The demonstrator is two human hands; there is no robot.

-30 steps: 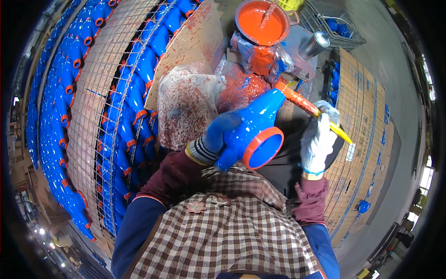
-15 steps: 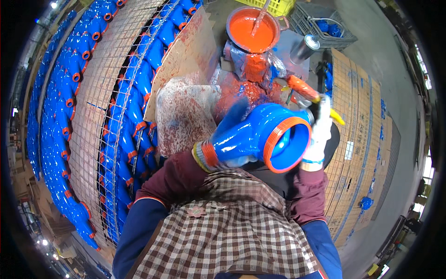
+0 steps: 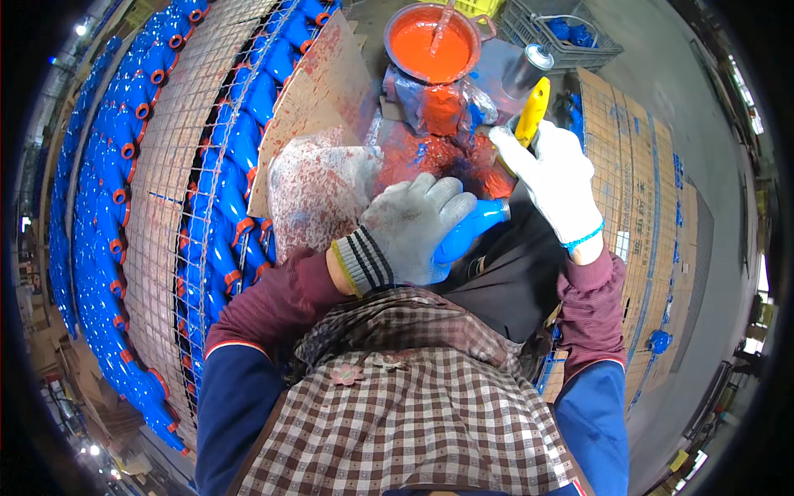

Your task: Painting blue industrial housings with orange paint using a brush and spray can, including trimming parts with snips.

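My left hand (image 3: 413, 227), in a grey knit glove with a striped cuff, is closed over a glossy blue pipe fitting (image 3: 471, 231). A narrow bare-metal end of the fitting sticks out to the right, while the hand hides much of the rest. To the right, my right hand (image 3: 558, 178) wears a white glove and grips a paintbrush by its yellow handle (image 3: 533, 112), which points up and away. The bristle end cannot be told from the red-smeared things behind it. Beyond both hands stands a pot of orange-red paint (image 3: 432, 51) with a stick in it.
Blue fittings with orange rims (image 3: 124, 240) fill wire-mesh racks on the left. Paint-spattered cardboard (image 3: 318, 103) and a spattered cloth (image 3: 318, 194) stand beside them. A metal can (image 3: 529, 70), a grey crate (image 3: 562, 37) and a cardboard-covered rack (image 3: 633, 207) are at right.
The fitting has turned, its wide orange-rimmed mouth no longer showing. My left hand now shows its back. The brush has swung from lying crosswise to handle-up, and the right hand has moved away from me.
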